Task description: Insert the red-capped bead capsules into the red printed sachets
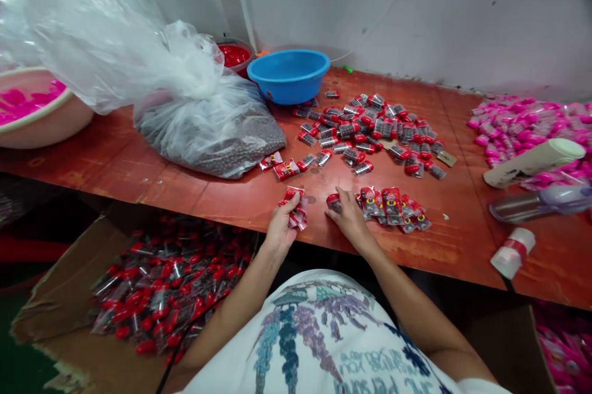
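My left hand (281, 226) is closed around a few small red printed packets (297, 214) near the table's front edge. To its right, my right hand (351, 219) has its fingers curled on a small clear container with a red cap (333, 201), partly hidden by the hand. Beside that hand lies a row of red-labelled containers (392, 204), overlapping each other. Further back spreads a loose pile of unlabelled red-capped containers (370, 123) with dark contents. Two more red printed packets (287, 169) lie in front of the plastic bag.
A clear bag of dark beads (222, 135) and a blue basin (289, 76) stand at the back. On the right are pink pieces (522, 123), a bottle (531, 163) and a roll (513, 252). Below left, a cardboard box (60, 307) holds many red-capped containers.
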Motion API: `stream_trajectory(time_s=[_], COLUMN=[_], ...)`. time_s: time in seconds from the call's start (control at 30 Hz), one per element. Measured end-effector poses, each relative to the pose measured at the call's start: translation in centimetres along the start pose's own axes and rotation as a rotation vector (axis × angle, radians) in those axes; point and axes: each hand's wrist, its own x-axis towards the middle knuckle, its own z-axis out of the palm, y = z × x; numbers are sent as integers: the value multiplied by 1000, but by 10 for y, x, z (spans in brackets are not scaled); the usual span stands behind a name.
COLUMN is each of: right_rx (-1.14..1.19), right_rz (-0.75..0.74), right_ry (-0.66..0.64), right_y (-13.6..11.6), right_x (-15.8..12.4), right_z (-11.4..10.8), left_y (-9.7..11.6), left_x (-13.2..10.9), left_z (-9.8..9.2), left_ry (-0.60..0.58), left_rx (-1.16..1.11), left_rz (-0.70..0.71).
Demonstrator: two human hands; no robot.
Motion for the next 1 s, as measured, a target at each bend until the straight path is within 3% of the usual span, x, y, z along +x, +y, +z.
stream_trajectory(time_s=[0.1, 0.2, 0.37, 0.63, 0.73, 0.9, 1.0], right_rx=[323, 551, 492, 437, 543, 846, 962], right_rz=[108, 62, -141, -150, -85, 181, 268], right_ry=[35, 45, 54, 4, -26, -1, 12], right_y=[-13, -37, -63, -58, -58, -60, -62], right_x=[-10, -21, -30, -32, -32, -31, -30], right_z=[-5, -12, -19, -12, -12, -11, -12], left_y=[0, -3, -12, -17, -15, -14, -13], left_x=[0, 3, 8, -1, -4, -7, -10], left_z=[5, 6, 4, 4, 5, 5, 5], left_ry=[6, 0, -24, -72, -96, -156, -218], left_rx=[-40, -86, -70, 51, 101, 166, 188], left_rz=[-26, -4, 51, 181, 221, 268, 286])
